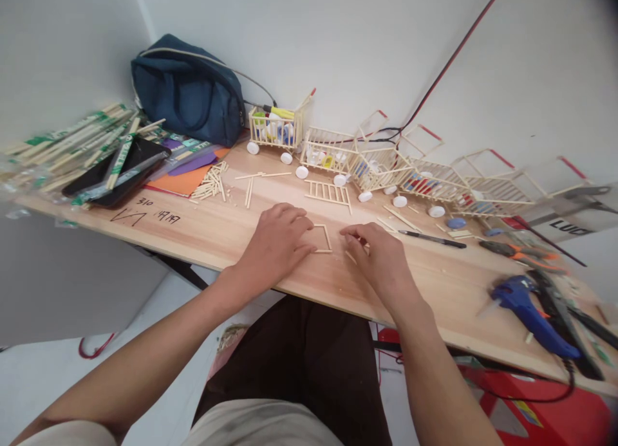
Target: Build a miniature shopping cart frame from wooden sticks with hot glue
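A small rectangular frame of thin wooden sticks [329, 239] lies flat on the wooden table [270, 204] in front of me. My left hand [280, 240] has its fingers and thumb closed over the frame's left end, hiding that side. Just right of the frame is my right hand [379, 253], index finger and thumb curled together; whatever is between them, if anything, is too small to make out. A short loose stick [351, 258] shows under its fingers. Beyond my hands rests a ladder-like stick panel [328, 194].
Several miniature stick shopping carts [333, 153] with white wheels line the wall. To the right lie a pen [432, 239], pliers [521, 256] and a blue glue gun [528, 311]. At left are cut sticks [211, 183], bagged sticks [77, 137] and a blue bag [186, 89].
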Motion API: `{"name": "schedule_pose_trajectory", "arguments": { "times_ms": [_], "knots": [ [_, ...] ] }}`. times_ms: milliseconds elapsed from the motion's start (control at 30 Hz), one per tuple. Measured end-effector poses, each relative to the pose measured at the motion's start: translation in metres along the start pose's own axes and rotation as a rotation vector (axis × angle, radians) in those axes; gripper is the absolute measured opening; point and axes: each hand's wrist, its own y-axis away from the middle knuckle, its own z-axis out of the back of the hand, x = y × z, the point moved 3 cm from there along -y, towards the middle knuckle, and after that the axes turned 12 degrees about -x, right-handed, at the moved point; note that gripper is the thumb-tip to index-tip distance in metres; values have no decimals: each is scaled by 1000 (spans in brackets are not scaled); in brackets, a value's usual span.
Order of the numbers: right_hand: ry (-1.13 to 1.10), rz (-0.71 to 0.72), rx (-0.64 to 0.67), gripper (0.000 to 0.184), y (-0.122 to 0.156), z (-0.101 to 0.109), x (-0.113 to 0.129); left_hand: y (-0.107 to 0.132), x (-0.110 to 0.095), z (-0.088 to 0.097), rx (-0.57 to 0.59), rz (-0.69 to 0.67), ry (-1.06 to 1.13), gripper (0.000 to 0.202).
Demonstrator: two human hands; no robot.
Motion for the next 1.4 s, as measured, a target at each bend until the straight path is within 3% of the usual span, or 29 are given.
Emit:
{"name": "schedule_pose_trajectory", "arguments": {
  "times_ms": [533,1400],
  "knots": [
    [-7,39,75,26,12,-12,6,-7,-6,-21,83,-106,-22,27],
    [-24,82,24,28,13,-21,10,-5,-7,-21,93,-92,-18,24]
  ]
}}
